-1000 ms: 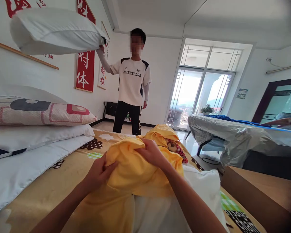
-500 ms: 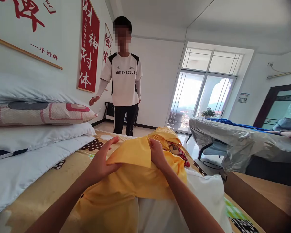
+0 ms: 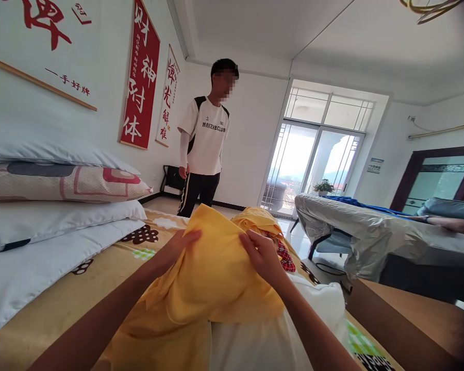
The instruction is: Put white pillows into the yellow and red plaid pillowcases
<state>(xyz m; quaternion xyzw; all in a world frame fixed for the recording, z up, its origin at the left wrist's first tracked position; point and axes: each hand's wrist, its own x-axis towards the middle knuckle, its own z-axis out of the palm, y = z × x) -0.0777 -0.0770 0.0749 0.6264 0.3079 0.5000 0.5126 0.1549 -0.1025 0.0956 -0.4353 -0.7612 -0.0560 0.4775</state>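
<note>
A yellow pillowcase is stretched between my two hands, its upper edge raised and part of it bunched below. My left hand grips its left side, thumb on the near face, fingers behind the cloth. On the other side my right hand pinches the upper right edge between thumb and fingers. A white pillow lies under and in front of the cloth, partly hidden by it and by my right forearm. Behind my right hand is more bunched yellow cloth beside a red plaid piece.
Several stacked pillows stand on the left of the patterned bed cover. Beyond the bed stands a person. To the right are a cardboard box and a plastic-covered table, with another person's arm at the far right.
My left hand has closed on the cloth, and the pillowcase's edge has been lifted and spread higher. The standing person has shifted right and turned. My view has tilted slightly.
</note>
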